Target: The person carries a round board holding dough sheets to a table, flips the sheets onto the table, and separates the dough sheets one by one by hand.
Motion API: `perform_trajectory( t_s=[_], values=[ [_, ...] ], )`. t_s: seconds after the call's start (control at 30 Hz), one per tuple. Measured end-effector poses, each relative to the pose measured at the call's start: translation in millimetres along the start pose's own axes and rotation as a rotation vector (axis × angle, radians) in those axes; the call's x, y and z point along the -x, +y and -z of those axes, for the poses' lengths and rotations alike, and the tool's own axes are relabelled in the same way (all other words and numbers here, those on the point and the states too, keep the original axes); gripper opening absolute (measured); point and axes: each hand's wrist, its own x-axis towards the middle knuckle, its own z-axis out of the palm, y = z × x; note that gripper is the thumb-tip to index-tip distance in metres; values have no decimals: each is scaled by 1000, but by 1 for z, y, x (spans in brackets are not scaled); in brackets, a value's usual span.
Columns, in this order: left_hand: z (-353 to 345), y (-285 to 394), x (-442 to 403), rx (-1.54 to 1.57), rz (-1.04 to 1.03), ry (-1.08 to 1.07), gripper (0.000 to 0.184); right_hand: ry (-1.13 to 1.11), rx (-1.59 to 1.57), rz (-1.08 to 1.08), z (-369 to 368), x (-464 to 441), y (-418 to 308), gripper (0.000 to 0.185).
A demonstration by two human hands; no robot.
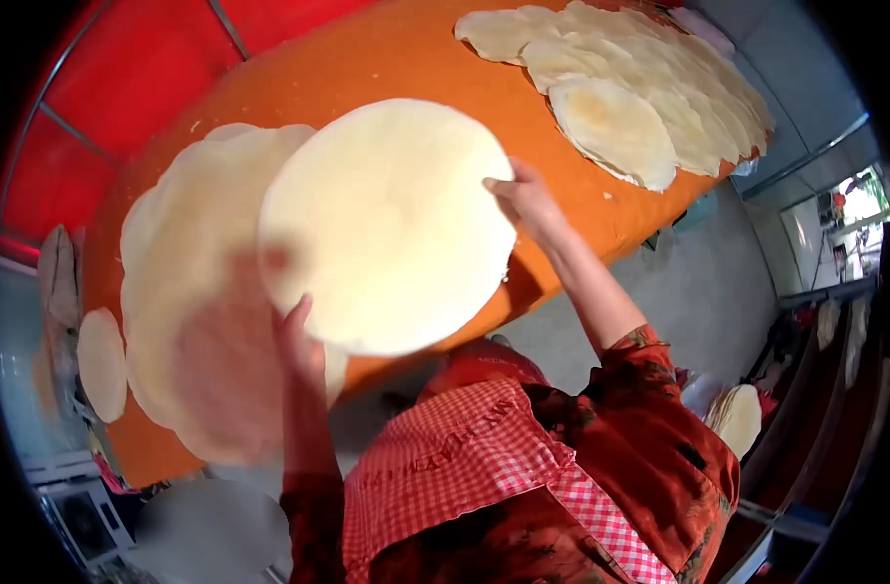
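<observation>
Table: orange-covered, running from a left end near the person's left to a right end by the pale wall panels; carries the bread.
Left pile (167, 263): thin pale sheets, layered, over the left end and out to the near edge; hand shadow falls on it.
Right pile (679, 92): overlapping sheets at the right end, spread between the far and near edges.
Held round (391, 214): large, pale, nearly flat, raised mid-table toward the near edge; overlaps the left pile in view.
Apron (445, 428): red-and-white check, on the person at the near edge.
Rack (820, 419): dark red, beyond the table's right end; pale contents, too small to identify.
Browned round (611, 127): faintly toasted centre, on the right pile's side facing mid-table.
Stack (737, 419): pale rounds off the near edge, clear plastic beside; cannot tell whether contained.
Right hand (528, 202): closed on the held round's right rim, thumb on top, fingers hidden beneath.
Left hand (301, 341): closed on its lower-left rim, thumb overlapping the top; finger spread below cannot be read.
</observation>
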Motion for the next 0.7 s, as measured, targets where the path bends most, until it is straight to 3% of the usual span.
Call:
perform_trajectory(
  t_s=[0.07, 0.13, 0.2, 0.27, 0.33, 0.37, 0.5, 0.6, 0.7],
  values=[
    [-46, -39, -17, 45, 127, -76, 61, 114, 82, -70, 56, 3, -13, 30],
    [-50, -97, -43, -33, 277, -121, 59, 58, -25, -201, 129, -17, 20, 31],
    [-30, -165, -60, -197, 195, -92, 53, 12, -78, -429, 181, -35, 44, 33],
    [-53, -138, -42, -125, 320, -112, 54, -90, -123, -570, 224, -73, 59, 32],
    [-45, -137, -42, -289, 425, -31, 44, -161, -146, -615, 220, -99, 40, 32],
    [-57, -128, -36, -289, 442, 18, 39, -91, -77, -599, 216, -121, 45, 42],
    [-75, -122, -35, -308, 359, 67, 31, 176, 782, -276, 168, -143, 56, 52],
    [-47, -139, -48, -485, 408, 132, 29, 109, 924, -198, 167, -138, 70, 54],
    [-22, -161, -56, -618, 480, 177, 26, 15, 595, -244, 170, -135, 64, 44]
  ],
)
